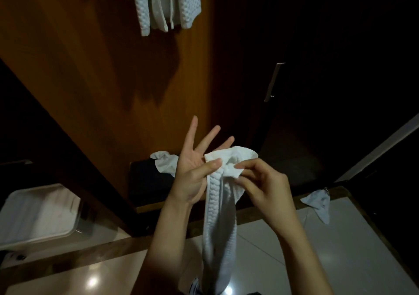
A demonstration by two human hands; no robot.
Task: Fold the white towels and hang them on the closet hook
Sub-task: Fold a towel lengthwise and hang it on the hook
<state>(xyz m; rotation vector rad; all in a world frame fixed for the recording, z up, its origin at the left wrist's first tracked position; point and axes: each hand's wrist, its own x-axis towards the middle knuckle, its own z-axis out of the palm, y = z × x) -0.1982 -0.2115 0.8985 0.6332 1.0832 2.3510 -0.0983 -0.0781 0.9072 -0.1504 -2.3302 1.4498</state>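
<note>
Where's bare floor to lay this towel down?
The glossy tile floor is bare between the held towel and the crumpled cloth at right. The dark stool behind the left hand already carries a crumpled towel.

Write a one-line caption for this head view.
Both hands, left hand and right hand, hold a white towel below hung towels.

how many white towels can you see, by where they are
hanging towels up on the closet: cannot tell how many, overlapping
towel in both hands: 1
towel on the dark stool: 1
towel on the floor at right: 1
total: at least 4
</note>
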